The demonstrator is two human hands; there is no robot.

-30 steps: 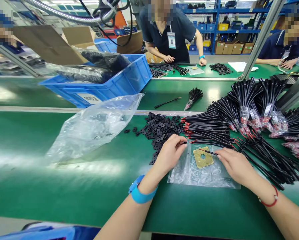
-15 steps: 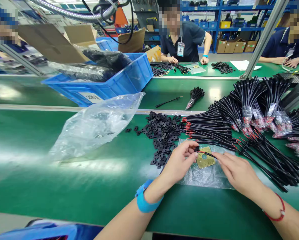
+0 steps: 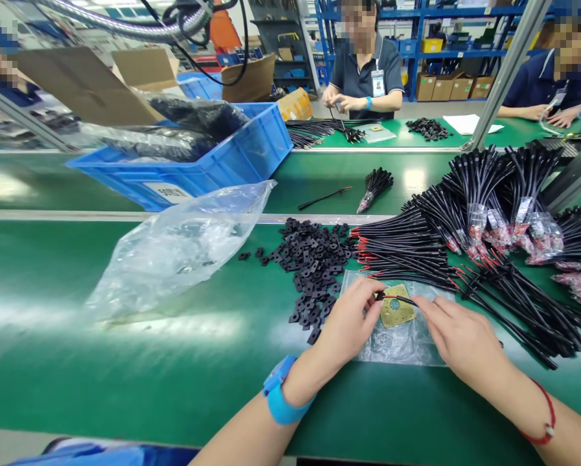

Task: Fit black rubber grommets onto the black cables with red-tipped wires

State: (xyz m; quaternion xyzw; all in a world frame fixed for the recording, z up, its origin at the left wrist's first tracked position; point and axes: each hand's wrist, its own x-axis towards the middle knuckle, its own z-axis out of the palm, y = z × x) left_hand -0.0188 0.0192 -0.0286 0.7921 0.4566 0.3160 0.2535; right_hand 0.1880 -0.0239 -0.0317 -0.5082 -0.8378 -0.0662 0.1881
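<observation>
My left hand (image 3: 349, 318) pinches a small black piece (image 3: 379, 296) between thumb and fingertips, mostly hidden by them. A thin black cable (image 3: 407, 300) with a red wire end runs from that piece to my right hand (image 3: 460, 331), whose fingers are closed on it. Whether the wire passes through the piece, I cannot tell. Below the cable lies a yellowish square plate (image 3: 398, 316) with a round hole, on a clear plastic bag (image 3: 392, 349). Left of the plate is a pile of small black parts with holes (image 3: 314, 259).
Black cables with red ends (image 3: 407, 243) lie in a row beyond my hands; a loose heap (image 3: 523, 304) and tied bundles (image 3: 479, 188) are at right. A blue bin (image 3: 251, 145) and crumpled clear bag (image 3: 178, 239) stand left. Across the bench, a co-worker (image 3: 365, 71) handles a cable.
The view has shifted slightly. My hands keep hold of the piece and cable, almost in place. Across the bench, the co-worker's hands have come up off the surface and together around a cable.
</observation>
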